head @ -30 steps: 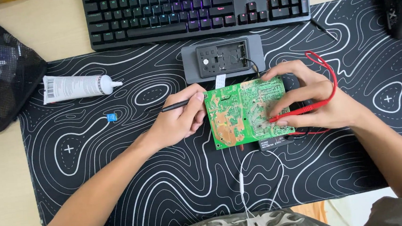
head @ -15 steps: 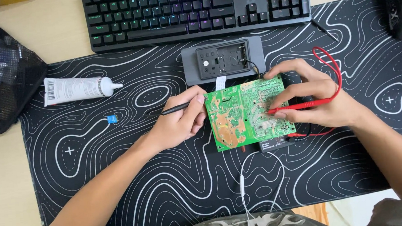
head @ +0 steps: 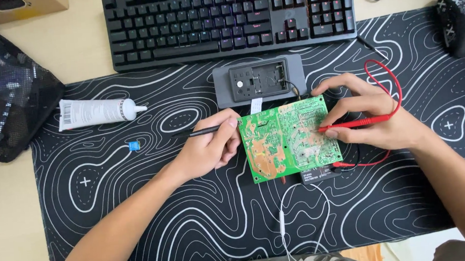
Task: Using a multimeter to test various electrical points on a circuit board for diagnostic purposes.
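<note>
both probes on the green circuit board (head: 290, 139) mid-mat: left hand (head: 206, 148) fingers clamped on black probe (head: 195, 132) at its left edge, right hand (head: 370, 115) fingers pinching red probe (head: 355, 123) on solder side, probing underway, looks unfinished.

A white squeeze tube (head: 96, 111) with a barcode label lies left of the green circuit board (head: 287, 137).

I see a green circuit board (head: 290, 140), a red probe (head: 354, 122), a black probe (head: 197, 132), and a black mat (head: 140, 208) with white contour swirls.
</note>
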